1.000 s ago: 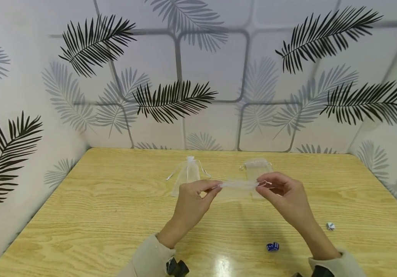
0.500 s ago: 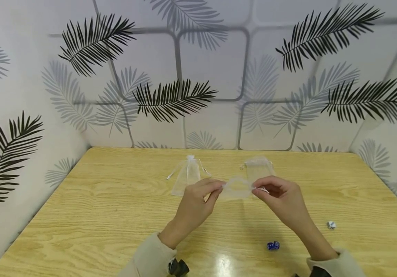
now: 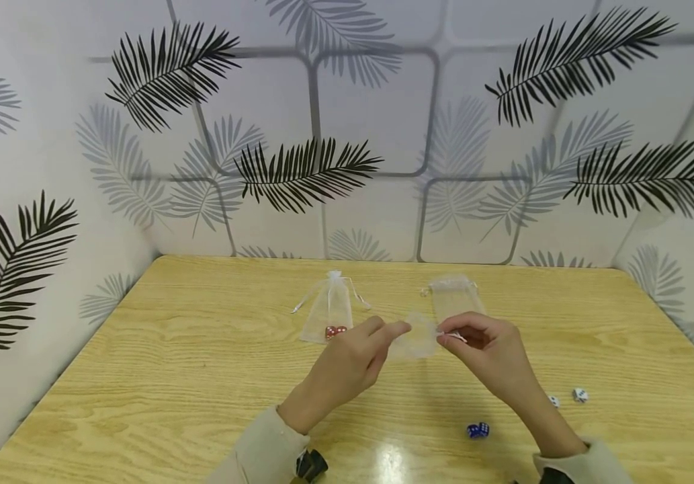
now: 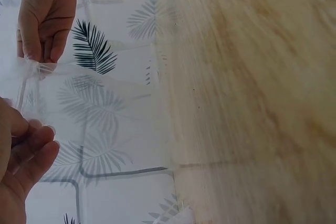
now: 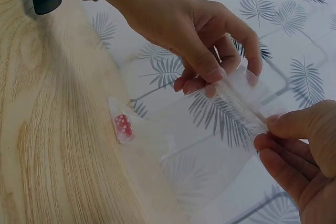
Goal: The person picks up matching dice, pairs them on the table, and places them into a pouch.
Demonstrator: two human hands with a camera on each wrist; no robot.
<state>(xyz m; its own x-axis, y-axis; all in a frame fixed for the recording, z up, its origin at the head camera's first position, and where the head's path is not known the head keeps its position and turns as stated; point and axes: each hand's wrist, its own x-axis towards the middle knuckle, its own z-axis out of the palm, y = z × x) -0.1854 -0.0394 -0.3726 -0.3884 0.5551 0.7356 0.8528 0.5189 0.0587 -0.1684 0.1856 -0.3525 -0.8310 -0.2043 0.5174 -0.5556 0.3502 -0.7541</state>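
Observation:
A sheer white organza drawstring bag is held up above the table between both hands. My right hand pinches one top corner with thumb and forefinger, where a white cord end sticks out. At the other side my left hand holds the rim by the thumb, its index finger stretched across the bag's mouth, as the right wrist view shows. Behind the left hand lies a second organza bag, its neck drawn together, with red dice inside. A third bag lies flat behind the right hand.
Two blue dice sit side by side near the front of the wooden table. White dice lie to the right, one partly behind the right forearm. A leaf-patterned wall covering rises behind the table.
The bag's mouth was stretched flat, then bowed open. My left hand has shifted right and its index finger has extended over the mouth. The red dice and a second white die have come into view.

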